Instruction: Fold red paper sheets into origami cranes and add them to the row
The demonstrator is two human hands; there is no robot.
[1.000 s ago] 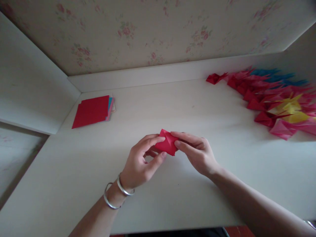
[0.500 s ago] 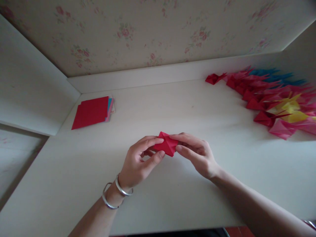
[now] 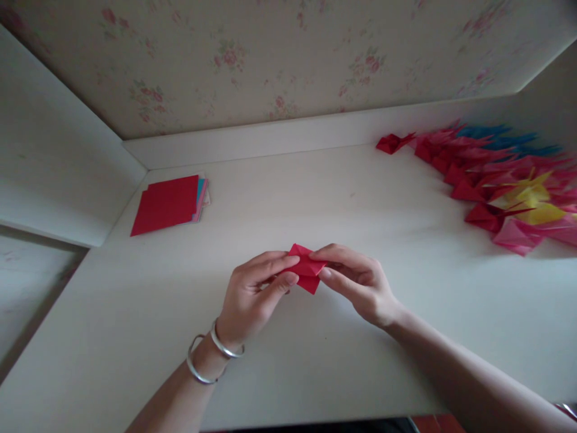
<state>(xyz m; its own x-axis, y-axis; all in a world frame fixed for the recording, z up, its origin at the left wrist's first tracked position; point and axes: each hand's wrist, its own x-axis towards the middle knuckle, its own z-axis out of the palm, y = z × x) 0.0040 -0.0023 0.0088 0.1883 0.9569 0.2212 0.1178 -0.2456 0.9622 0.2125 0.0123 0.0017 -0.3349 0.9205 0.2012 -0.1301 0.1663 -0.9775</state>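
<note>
A small folded red origami paper (image 3: 307, 267) is held between both hands, above the middle of the white desk (image 3: 288, 373). My left hand (image 3: 256, 285) grips its left side, thumb and index finger close together on the front. On the right edge, the thumb and fingers of my right hand (image 3: 358, 279) pinch the paper. A flap lies folded across the front, and a lower corner points down toward me. Some fingers behind the paper are hidden.
At the left back lies a stack of coloured paper (image 3: 169, 204), red on top. Several folded paper figures (image 3: 469, 180) in red, pink, yellow and blue crowd the right back. One red folded figure (image 3: 393, 143) sits at their left end. A white side panel (image 3: 58, 138) bounds the left.
The front of the red paper now shows a flap turned down, with a lower corner poking out beneath. My left thumb has moved closer to the index finger; both hands keep hold.
</note>
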